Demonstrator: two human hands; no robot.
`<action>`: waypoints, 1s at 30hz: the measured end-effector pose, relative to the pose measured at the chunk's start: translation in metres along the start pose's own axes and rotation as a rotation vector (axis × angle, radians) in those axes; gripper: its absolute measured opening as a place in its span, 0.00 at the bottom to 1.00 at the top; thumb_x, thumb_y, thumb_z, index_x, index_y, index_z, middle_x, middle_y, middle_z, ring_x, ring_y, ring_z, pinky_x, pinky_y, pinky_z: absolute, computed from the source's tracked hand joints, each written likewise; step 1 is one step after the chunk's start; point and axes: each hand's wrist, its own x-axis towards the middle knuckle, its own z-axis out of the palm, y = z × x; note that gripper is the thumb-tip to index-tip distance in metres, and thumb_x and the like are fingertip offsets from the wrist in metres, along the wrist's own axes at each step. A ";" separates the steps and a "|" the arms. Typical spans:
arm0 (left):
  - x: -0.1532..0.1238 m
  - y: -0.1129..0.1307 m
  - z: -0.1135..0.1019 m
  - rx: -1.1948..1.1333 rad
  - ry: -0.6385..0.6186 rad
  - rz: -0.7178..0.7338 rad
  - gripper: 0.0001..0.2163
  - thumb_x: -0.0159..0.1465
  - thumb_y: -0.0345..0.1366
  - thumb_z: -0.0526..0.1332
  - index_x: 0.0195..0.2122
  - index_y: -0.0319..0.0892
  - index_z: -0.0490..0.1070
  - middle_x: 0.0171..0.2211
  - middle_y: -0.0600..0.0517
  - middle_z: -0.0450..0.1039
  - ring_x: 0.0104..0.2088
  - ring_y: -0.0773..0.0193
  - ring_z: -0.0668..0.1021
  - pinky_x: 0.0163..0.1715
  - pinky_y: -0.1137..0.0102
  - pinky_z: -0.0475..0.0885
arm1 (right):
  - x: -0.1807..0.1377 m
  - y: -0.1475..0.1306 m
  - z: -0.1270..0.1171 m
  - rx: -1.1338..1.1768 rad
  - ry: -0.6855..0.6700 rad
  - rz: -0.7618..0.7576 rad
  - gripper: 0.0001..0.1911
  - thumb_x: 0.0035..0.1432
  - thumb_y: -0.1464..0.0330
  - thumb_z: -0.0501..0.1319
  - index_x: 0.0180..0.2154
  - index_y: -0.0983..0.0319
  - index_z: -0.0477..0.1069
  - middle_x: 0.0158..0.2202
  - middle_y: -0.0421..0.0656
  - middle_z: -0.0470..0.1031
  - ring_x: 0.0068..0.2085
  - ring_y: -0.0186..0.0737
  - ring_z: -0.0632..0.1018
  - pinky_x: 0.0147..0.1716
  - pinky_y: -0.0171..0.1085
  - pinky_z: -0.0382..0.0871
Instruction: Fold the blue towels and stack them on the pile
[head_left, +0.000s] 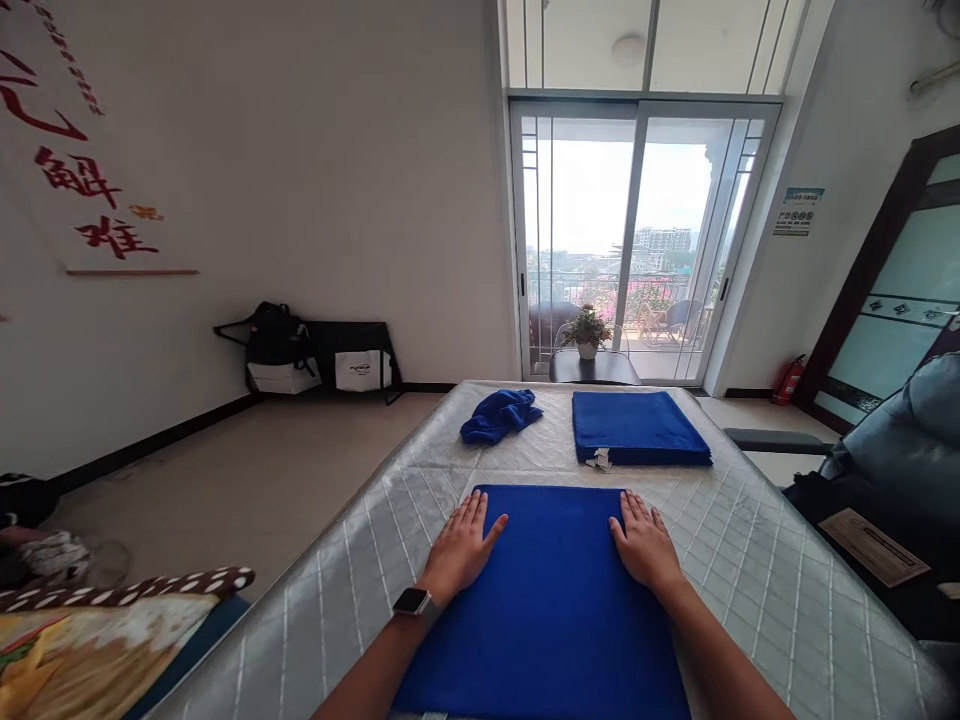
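Observation:
A blue towel [555,590] lies spread flat in front of me on a grey quilted mattress [757,560]. My left hand [463,545], with a watch on its wrist, lies flat on the towel's far left corner, fingers stretched out. My right hand [643,540] lies flat on the far right corner, fingers together and extended. Neither hand holds anything. Farther away on the mattress sit a neat stack of folded blue towels [637,427] with a small white tag and, to its left, a crumpled blue towel [500,414].
Glass sliding doors [637,240] face a balcony; a potted plant [587,330] stands on a small dark table. Black bags [315,355] lean against the left wall. A grey armchair [900,450] is at the right, a patterned cushion [90,640] at the lower left.

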 end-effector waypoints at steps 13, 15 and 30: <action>0.041 0.132 -0.015 0.009 -0.034 0.243 0.38 0.68 0.61 0.37 0.63 0.37 0.64 0.64 0.39 0.65 0.65 0.51 0.66 0.64 0.58 0.60 | -0.001 0.001 0.001 0.053 0.033 0.001 0.35 0.69 0.56 0.39 0.71 0.68 0.43 0.73 0.45 0.40 0.72 0.43 0.47 0.69 0.46 0.33; 0.040 0.174 -0.002 -0.035 -0.016 0.354 0.33 0.70 0.58 0.38 0.63 0.43 0.65 0.64 0.44 0.66 0.65 0.56 0.66 0.64 0.63 0.61 | -0.002 0.002 0.002 0.046 0.035 -0.016 0.34 0.69 0.58 0.39 0.70 0.68 0.44 0.73 0.46 0.42 0.72 0.44 0.47 0.69 0.47 0.34; 0.037 0.215 0.042 -0.042 0.045 0.483 0.23 0.74 0.42 0.41 0.66 0.42 0.59 0.67 0.43 0.62 0.68 0.56 0.61 0.66 0.53 0.58 | 0.002 0.011 0.017 -0.012 0.088 -0.094 0.33 0.66 0.69 0.43 0.70 0.66 0.46 0.73 0.46 0.42 0.72 0.46 0.48 0.69 0.48 0.37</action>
